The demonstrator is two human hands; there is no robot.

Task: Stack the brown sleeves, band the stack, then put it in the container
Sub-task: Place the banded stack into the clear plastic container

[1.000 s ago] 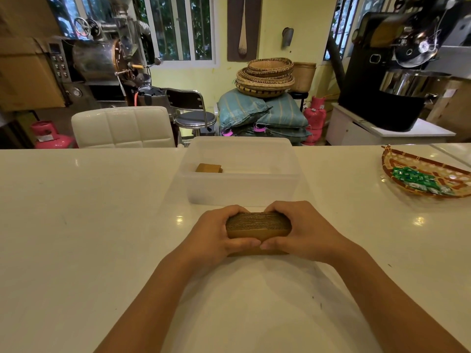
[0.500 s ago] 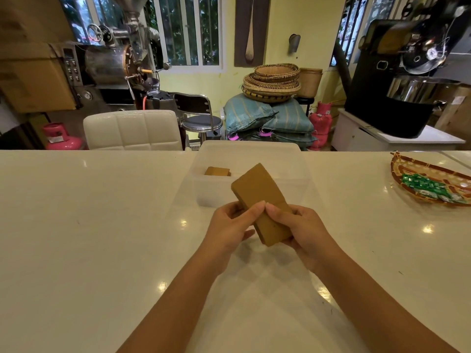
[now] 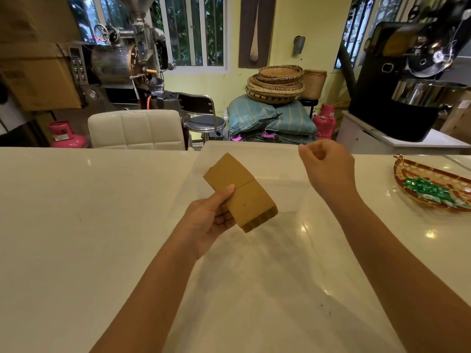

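Note:
A stack of brown sleeves (image 3: pixel 239 192) is tilted up above the white counter, held by its lower left edge in my left hand (image 3: pixel 211 220). A thin dark line runs across the stack's top face. Directly behind it stands the translucent plastic container (image 3: pixel 288 197); the stack hides part of its inside. My right hand (image 3: pixel 328 169) hovers over the container's right side with the fingers curled in and thumb against forefinger. I see nothing clearly held in it.
A woven tray (image 3: pixel 407 174) with green wrapped items lies at the counter's right edge. A white padded chair (image 3: pixel 135 128) stands beyond the far edge, with machines, baskets and sacks further back.
The stack was lifted off the counter and tilted. My right hand has let go of it and risen up and right over the container. My left hand alone holds the stack now.

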